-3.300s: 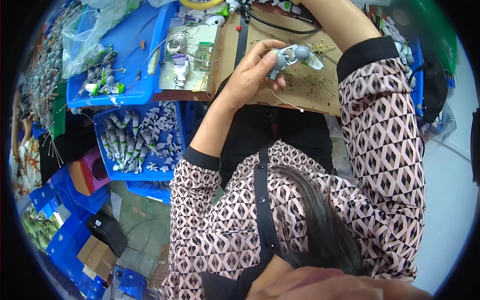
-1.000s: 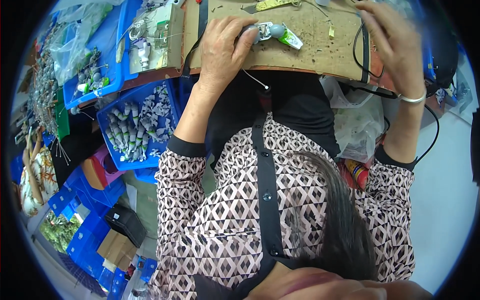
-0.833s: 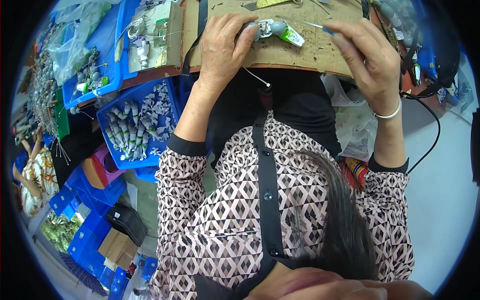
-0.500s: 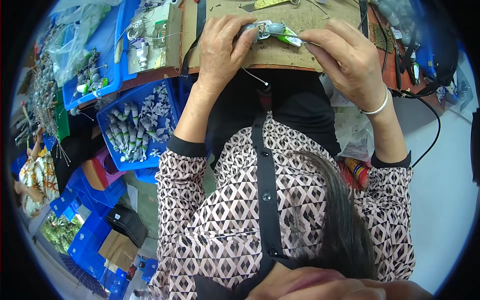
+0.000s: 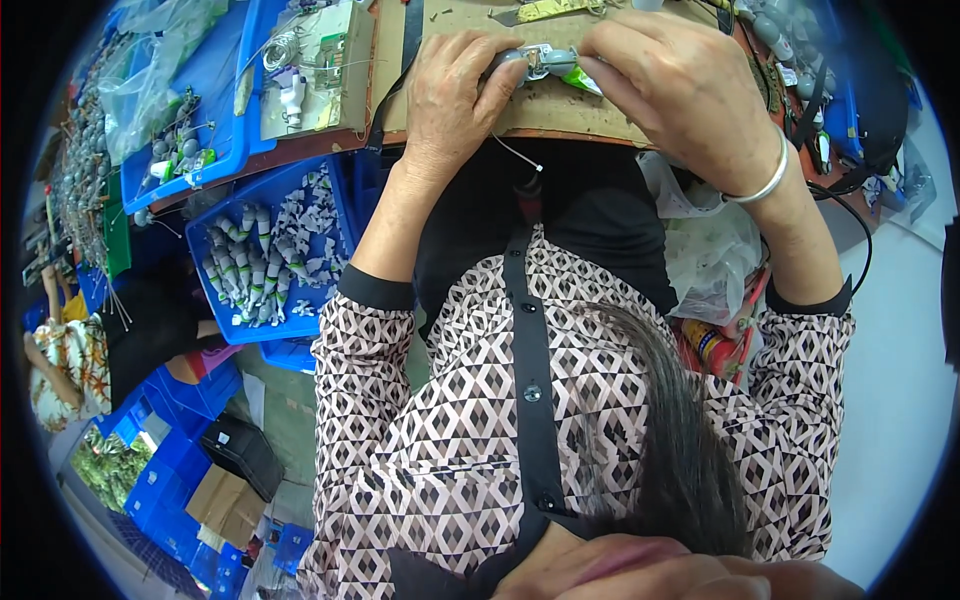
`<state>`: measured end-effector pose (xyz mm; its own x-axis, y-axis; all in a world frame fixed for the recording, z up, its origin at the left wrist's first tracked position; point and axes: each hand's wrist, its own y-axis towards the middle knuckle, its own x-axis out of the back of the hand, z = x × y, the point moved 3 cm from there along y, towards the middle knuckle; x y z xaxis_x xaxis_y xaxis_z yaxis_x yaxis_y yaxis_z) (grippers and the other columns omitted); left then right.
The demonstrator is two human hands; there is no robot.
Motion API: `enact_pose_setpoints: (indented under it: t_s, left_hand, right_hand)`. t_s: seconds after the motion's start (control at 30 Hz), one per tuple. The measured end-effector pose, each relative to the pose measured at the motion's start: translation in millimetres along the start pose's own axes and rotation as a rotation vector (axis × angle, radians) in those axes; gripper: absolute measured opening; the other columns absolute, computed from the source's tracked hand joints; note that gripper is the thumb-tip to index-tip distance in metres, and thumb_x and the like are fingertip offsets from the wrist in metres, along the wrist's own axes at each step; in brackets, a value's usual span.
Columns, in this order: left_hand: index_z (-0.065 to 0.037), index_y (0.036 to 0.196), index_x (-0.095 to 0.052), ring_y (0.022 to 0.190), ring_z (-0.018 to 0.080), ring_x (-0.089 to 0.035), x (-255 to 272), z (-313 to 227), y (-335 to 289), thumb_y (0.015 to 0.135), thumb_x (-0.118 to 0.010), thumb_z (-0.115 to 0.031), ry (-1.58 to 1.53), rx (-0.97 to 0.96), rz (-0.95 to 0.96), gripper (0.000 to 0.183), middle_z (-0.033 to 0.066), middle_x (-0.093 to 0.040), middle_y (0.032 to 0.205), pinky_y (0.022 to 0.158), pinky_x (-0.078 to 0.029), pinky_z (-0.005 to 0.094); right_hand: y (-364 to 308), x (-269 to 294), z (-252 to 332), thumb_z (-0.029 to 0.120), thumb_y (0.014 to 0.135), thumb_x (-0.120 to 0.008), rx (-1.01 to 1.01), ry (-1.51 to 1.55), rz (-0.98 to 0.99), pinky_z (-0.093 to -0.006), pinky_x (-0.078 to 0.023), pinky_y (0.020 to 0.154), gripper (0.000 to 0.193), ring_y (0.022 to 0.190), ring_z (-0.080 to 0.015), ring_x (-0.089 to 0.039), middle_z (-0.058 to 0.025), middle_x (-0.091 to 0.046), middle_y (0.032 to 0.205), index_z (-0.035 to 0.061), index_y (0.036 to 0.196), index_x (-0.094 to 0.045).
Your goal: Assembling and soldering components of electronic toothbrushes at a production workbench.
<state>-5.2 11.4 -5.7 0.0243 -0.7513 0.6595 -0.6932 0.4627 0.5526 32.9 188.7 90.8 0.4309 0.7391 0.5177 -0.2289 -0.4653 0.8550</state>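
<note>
My left hand [image 5: 452, 100] is closed round one end of a small grey device [image 5: 540, 62] over the cardboard. Pale inner parts show in its middle. A thin white cable [image 5: 518, 152] with a small tip hangs below this hand past the table edge. My right hand [image 5: 680, 90], with a silver bangle at the wrist, is curled with its fingertips at the device's right end. Whatever these fingers pinch is hidden behind them. Just under the fingertips a bright green and white piece [image 5: 580, 80] shows, partly covered.
The cardboard sheet [image 5: 610, 122] covers the table before me. A yellow-handled blade [image 5: 545, 10] lies at its far edge. To the left are a box with a circuit board [image 5: 332, 60] and a blue bin [image 5: 225, 318] of similar devices. Another person [image 5: 75, 365] is at far left.
My right hand has moved left and closer to the device. The thin dark thing seen at its fingertips is now out of sight. My left hand keeps its grip.
</note>
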Motion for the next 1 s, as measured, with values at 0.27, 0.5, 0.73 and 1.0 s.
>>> enact_pose_setpoints:
  t_s: [0.27, 0.5, 0.73, 1.0]
  left_hand:
    - [-0.009, 0.096, -0.068, 0.083, 0.0266, -0.057, 0, 2, 1, 0.086, -0.066, -0.028, -0.007, 0.002, -0.036, 0.022, 0.006, -0.064, 0.089, 0.075, -0.046, 0.0364]
    - [-0.008, 0.094, -0.068, 0.081, 0.0259, -0.057, 3, 1, 8, 0.086, -0.066, -0.027, -0.039, 0.028, -0.019, 0.021, 0.0055, -0.064, 0.087, 0.074, -0.046, 0.0361]
    - [-0.008, 0.094, -0.069, 0.082, 0.0251, -0.057, 4, 2, 5, 0.085, -0.067, -0.026, -0.028, 0.041, -0.015, 0.02, 0.0054, -0.063, 0.088, 0.074, -0.046, 0.0356]
    - [-0.008, 0.098, -0.069, 0.083, 0.0257, -0.056, 4, -3, 5, 0.085, -0.067, -0.022, -0.037, 0.012, -0.003, 0.02, 0.0062, -0.064, 0.092, 0.075, -0.046, 0.0353]
  right_hand:
    - [21, -2, 8, 0.013, 0.082, -0.066, -0.366, -0.199, 0.731, -0.0357, -0.048, 0.057, 0.011, 0.065, -0.0264, -0.062, -0.0095, -0.06, 0.07, 0.0054, 0.08, -0.057]
    - [-12, 8, 7, 0.017, 0.084, -0.069, -0.511, -0.242, 0.494, -0.0339, -0.05, 0.057, 0.013, 0.064, -0.0254, -0.064, -0.01, -0.067, 0.078, 0.0045, 0.086, -0.067]
    - [14, 24, -2, 0.015, 0.086, -0.067, -0.651, -0.101, 0.575, -0.0325, -0.048, 0.055, 0.014, 0.062, -0.0259, -0.062, -0.0109, -0.065, 0.075, 0.0014, 0.088, -0.066]
    - [4, 24, 1, 0.014, 0.085, -0.067, -0.599, -0.082, 0.514, -0.0337, -0.048, 0.057, 0.013, 0.064, -0.0269, -0.063, -0.0115, -0.064, 0.075, 0.0019, 0.089, -0.064]
